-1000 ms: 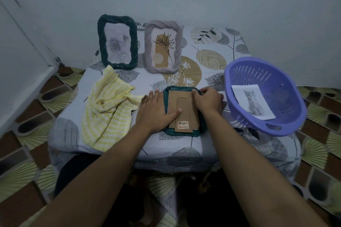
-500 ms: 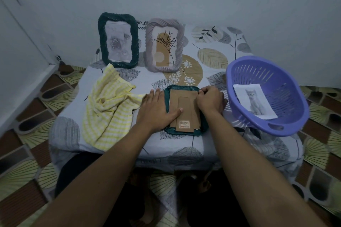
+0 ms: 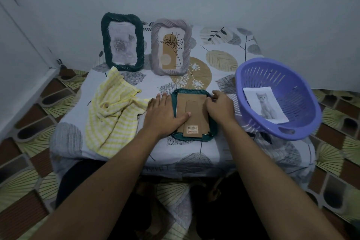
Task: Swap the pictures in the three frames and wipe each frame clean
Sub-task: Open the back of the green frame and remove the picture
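Observation:
A teal frame (image 3: pixel 194 91) lies face down at the table's front middle, its brown cardboard back (image 3: pixel 196 111) up. My left hand (image 3: pixel 165 115) presses flat on the frame's left side, thumb on the cardboard. My right hand (image 3: pixel 219 107) has its fingers curled at the frame's upper right edge, pinching there. Two frames stand at the back: a dark green one (image 3: pixel 122 42) with a pale flower picture and a grey one (image 3: pixel 171 46) with a plant drawing. A yellow checked cloth (image 3: pixel 111 111) lies crumpled on the left. A cat picture (image 3: pixel 265 104) rests in the purple basket (image 3: pixel 303 122).
The small table (image 3: pixel 224 48) has a leaf-patterned cover and stands against a white wall. Patterned floor tiles surround it. The basket overhangs the table's right edge.
Both hands stay on the face-down frame. My right hand's fingers have shifted slightly along the frame's upper right edge.

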